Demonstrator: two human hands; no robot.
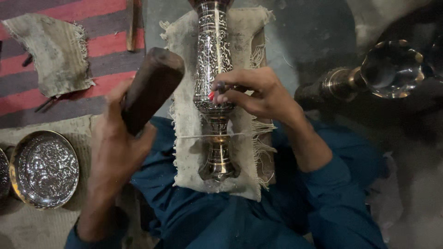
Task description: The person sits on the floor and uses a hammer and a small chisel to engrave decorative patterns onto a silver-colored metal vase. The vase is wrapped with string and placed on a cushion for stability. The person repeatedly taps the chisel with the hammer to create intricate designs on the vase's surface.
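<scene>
An engraved metal vase (213,60) lies lengthwise on a frayed cloth (187,133) across my lap, its foot toward me. A thin string crosses its stem. My left hand (115,143) grips a dark wooden mallet (150,87), raised to the left of the vase. My right hand (258,94) rests on the vase's lower body and pinches a small dark chisel (220,87) with a red mark, its tip against the engraved surface.
An embossed metal plate (44,168) lies at the lower left on a mat. A rag (55,50) sits on a red and grey striped rug at the upper left. Another metal vase (374,74) lies on the dark floor at the right.
</scene>
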